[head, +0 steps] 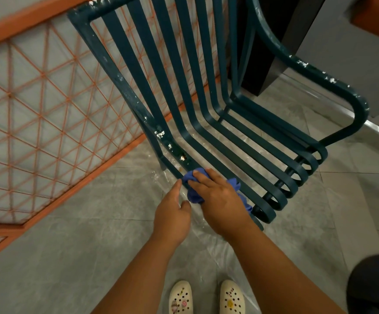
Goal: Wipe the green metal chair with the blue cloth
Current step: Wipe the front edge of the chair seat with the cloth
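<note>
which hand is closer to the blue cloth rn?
Right. The right hand lies on top of the blue cloth, pressing it on the chair's left frame rail. The left hand sits just beside the cloth, holding nothing.

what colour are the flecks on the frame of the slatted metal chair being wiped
White, like chipped paint or splatter, on the dark green slatted metal chair; seen in the head view.

The chair [206, 98] stands on a plastic sheet [208, 236] on the floor [70, 257], a lattice railing [36, 105] behind and left of it, while the cloth [195, 193] lies on its left seat edge under the right hand [220, 200], the left hand [172, 214] just beside, two shoes [206, 298] nearest the viewer.
</note>
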`<state>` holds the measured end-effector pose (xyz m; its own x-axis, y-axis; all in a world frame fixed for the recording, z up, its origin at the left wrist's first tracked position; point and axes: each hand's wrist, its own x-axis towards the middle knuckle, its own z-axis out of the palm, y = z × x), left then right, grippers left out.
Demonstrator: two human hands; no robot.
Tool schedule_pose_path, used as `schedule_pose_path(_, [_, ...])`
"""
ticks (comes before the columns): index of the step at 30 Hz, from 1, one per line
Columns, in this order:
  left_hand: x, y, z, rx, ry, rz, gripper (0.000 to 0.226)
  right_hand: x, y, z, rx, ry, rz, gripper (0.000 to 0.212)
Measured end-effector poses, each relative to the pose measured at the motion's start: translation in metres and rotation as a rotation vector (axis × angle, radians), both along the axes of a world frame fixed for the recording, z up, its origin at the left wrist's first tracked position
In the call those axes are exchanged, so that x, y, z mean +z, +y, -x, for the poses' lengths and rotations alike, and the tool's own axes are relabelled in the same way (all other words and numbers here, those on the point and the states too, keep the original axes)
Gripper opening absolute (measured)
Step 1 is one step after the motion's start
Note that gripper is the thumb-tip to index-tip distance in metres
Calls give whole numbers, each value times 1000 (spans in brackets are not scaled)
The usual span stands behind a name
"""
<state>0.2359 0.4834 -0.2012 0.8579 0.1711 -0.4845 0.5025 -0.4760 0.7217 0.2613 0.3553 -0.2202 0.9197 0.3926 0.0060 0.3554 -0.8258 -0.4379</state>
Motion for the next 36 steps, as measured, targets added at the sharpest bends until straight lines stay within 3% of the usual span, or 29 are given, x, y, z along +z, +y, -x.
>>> schedule_pose_path(3, [1,2,-2,12,-6,31,57,-8,-27,18,21,-31,47,68])
schedule_pose_path(6, [1,3,-4,16,-16,29,57,-11,-25,25,-105,-25,94,80])
schedule_pose_path(8, [1,3,-4,21,-13,34,56,-12,-6,21,-209,-22,235,84])
schedule_pose_path(10, [1,2,-4,20,-10,32,56,-8,10,9,-272,-24,347,79])
schedule_pose_path(12, [0,1,-3,12,-17,42,56,1,15,-5,-300,16,371,60])
schedule_pose_path(15, [-3,1,-2,8,-19,60,56,12,0,-26,-290,353,65,28])
schedule_pose_path(17, [-2,-1,-2,17,-15,82,56,16,-18,-37,-391,677,-247,30])
schedule_pose_path(19, [2,-5,-1,19,-14,105,55,17,-32,-39,-443,795,-343,37])
schedule_pose_path(21, [6,-10,0,22,-8,116,54,14,-36,-25,-415,741,-311,30])
schedule_pose_path(23, [7,-13,3,5,-38,108,48,15,-35,-1,-390,539,-270,18])
schedule_pose_path(26, [8,-17,10,2,-137,81,26,20,-29,33,-424,276,-402,37])
schedule_pose_path(28, [15,-19,15,-5,-141,225,22,34,-21,44,-528,183,-581,49])
schedule_pose_path(30, [24,-23,23,-99,-86,539,47,51,-10,50,-663,223,-811,65])
schedule_pose_path(32, [32,-27,25,-141,-23,799,66,66,-3,51,-669,364,-1014,74])
schedule_pose_path(34, [32,-28,21,-111,-20,858,71,75,-2,48,-553,530,-1128,78])
schedule_pose_path(36, [29,-29,11,-55,-49,743,47,73,-11,39,-446,592,-1092,64])
